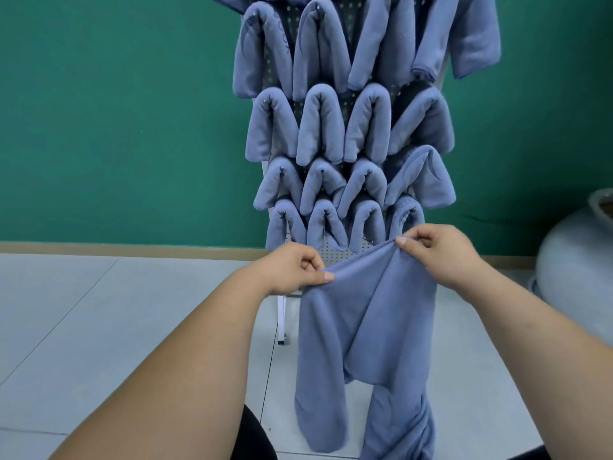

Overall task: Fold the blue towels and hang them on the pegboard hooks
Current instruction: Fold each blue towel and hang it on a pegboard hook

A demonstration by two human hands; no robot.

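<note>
Two hands, one blue towel (365, 327), held up right in front of the loaded pegboard (288, 28)!
The left hand (295, 267) pinches the top hem between thumb and curled fingers at 10 o'clock on the cloth, and the right hand (438, 254) pinches the higher corner at 1 o'clock. The towel hangs in loose folds, two tails dropping toward 6 o'clock over the tiled floor (99, 327). At 12 o'clock, folded towels (318, 124) drape over hooks in rows. A grey pot (577, 267) stands at 3 o'clock.
</note>
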